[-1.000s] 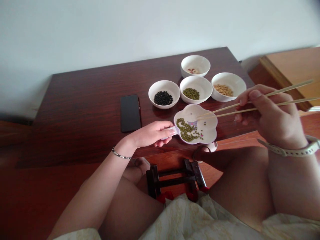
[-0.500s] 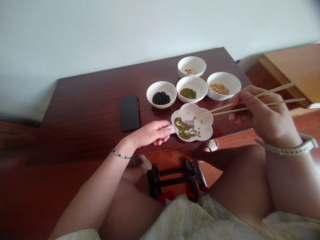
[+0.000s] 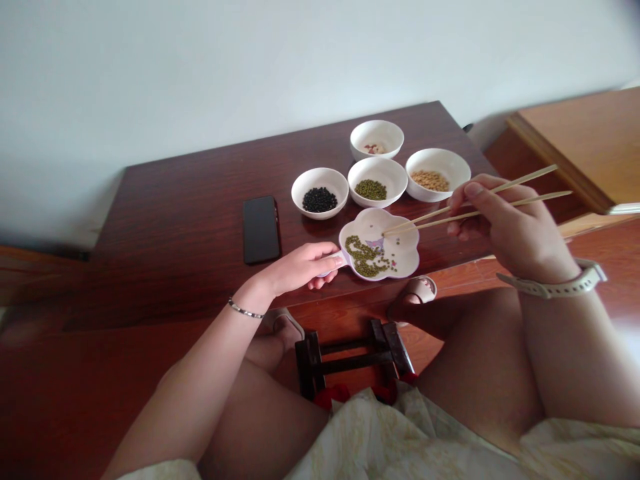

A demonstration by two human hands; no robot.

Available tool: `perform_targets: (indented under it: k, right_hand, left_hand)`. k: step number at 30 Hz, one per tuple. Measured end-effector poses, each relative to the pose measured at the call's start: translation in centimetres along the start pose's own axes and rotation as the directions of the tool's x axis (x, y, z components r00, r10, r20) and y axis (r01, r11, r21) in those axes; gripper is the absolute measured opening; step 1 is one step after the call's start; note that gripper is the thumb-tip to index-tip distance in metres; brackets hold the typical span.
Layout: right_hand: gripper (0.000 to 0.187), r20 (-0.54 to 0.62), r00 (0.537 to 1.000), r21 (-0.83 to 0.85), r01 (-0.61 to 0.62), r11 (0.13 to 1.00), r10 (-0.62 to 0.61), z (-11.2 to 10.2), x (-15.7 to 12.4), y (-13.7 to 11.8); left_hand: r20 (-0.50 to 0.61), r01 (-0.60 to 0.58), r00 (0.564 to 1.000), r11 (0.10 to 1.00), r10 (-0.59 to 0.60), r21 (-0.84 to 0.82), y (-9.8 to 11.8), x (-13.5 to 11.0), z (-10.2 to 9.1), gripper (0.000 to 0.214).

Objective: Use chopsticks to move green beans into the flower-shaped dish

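The right hand (image 3: 505,227) pinches a pair of pale wooden chopsticks (image 3: 470,207), their tips over the white flower-shaped dish (image 3: 407,250) of green beans at the near edge of the dark wooden table (image 3: 200,220). The left hand (image 3: 300,267) grips the dish's small handle at its left side — fingers curled around it. Farther off stand four white round bowls (image 3: 377,180), and to the left a black phone (image 3: 261,229).

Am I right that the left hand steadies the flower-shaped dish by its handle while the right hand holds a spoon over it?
Not quite. The head view shows the right hand holding a pair of chopsticks, not a spoon, with their tips over the flower-shaped dish. The rest stands: the left hand steadies that dish by its handle.
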State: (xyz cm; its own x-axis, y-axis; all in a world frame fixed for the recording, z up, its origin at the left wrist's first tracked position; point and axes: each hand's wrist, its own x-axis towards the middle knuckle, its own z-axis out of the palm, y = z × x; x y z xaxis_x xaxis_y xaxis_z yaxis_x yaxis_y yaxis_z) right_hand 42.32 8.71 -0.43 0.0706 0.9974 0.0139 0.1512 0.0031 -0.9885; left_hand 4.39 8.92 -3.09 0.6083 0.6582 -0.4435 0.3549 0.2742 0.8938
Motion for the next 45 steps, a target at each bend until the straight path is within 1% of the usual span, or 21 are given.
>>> perform_targets:
  k: [5,9,15,18,21,25,29,32,38,45]
  right_hand:
    - [0.043,0.006,1.0,0.001,-0.011,1.0,0.011,0.0,-0.1,0.1]
    - [0.042,0.011,1.0,0.009,-0.02,1.0,0.02,0.2,-0.1,0.2]
    - [0.04,0.059,0.995,0.09,-0.091,0.992,0.086,1.9,-0.6,0.3]
    - [0.042,0.096,0.99,0.112,-0.112,0.987,0.101,2.8,-1.0,0.3]
    - [0.045,0.103,0.989,0.119,-0.116,0.986,0.104,3.3,-1.1,0.3]
    - [0.043,0.1,0.988,0.174,-0.131,0.976,0.115,3.1,-0.7,0.3]
    - [0.038,0.103,0.981,0.24,-0.188,0.952,0.167,2.8,-0.4,0.4]
    - [0.037,0.106,0.978,0.263,-0.204,0.943,0.182,2.8,-0.3,0.6]
    - [0.041,0.123,0.976,0.225,-0.202,0.953,0.178,3.2,-0.1,1.2]
    - [0.038,0.119,0.977,0.219,-0.202,0.955,0.179,3.6,0.2,1.5]
  left_hand:
    - [-0.001,0.008,1.0,1.0,-0.008,-0.002,0.1,0.0,0.1,0.036]
    - [-0.001,0.0,1.0,1.0,0.0,-0.005,0.1,-0.1,0.1,0.034]
    - [0.01,-0.016,1.0,1.0,0.016,-0.003,-0.2,0.1,-0.1,0.035]
    - [0.008,-0.01,1.0,1.0,0.01,-0.002,-0.3,0.2,-0.1,0.033]
    - [0.01,-0.002,1.0,1.0,0.002,-0.002,-0.2,0.1,0.0,0.033]
    - [0.014,-0.002,1.0,1.0,0.002,-0.005,-0.2,0.1,-0.1,0.032]
    - [0.019,-0.003,1.0,1.0,0.003,-0.011,-0.3,0.1,-0.1,0.031]
    - [0.014,-0.003,1.0,1.0,0.003,-0.006,-0.3,0.1,0.0,0.031]
    - [0.011,-0.001,1.0,1.0,0.001,0.001,0.1,0.0,0.1,0.032]
    - [0.003,-0.002,1.0,1.0,0.002,0.013,0.4,0.0,0.1,0.034]
